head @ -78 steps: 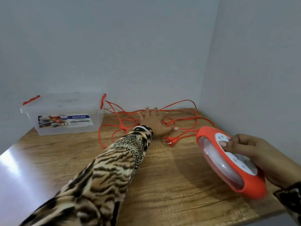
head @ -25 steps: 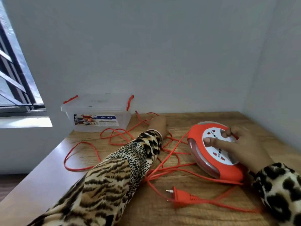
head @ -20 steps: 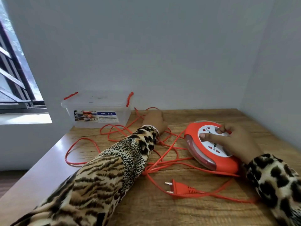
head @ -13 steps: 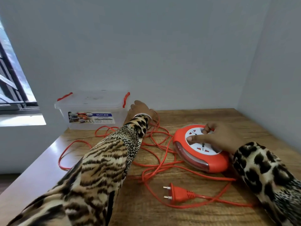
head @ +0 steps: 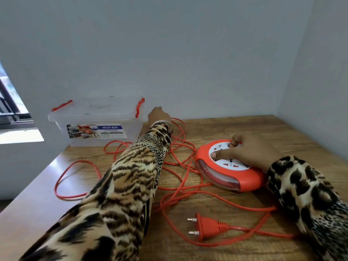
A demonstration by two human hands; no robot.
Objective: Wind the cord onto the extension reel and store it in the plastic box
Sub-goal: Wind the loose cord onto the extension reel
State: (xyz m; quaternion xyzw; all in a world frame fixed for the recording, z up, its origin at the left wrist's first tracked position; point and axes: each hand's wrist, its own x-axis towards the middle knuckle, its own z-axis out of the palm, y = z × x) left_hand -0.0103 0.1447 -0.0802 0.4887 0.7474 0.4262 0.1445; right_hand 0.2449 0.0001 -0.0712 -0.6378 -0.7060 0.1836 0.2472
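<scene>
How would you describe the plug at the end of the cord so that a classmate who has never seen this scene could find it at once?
Start at the wooden table and find the round orange extension reel under the right hand. Come towards the table's near edge from the reel: the plug lies flat there. Unlike the thin loops of orange cord around it, it is a chunky orange body with two metal pins pointing left.
</scene>
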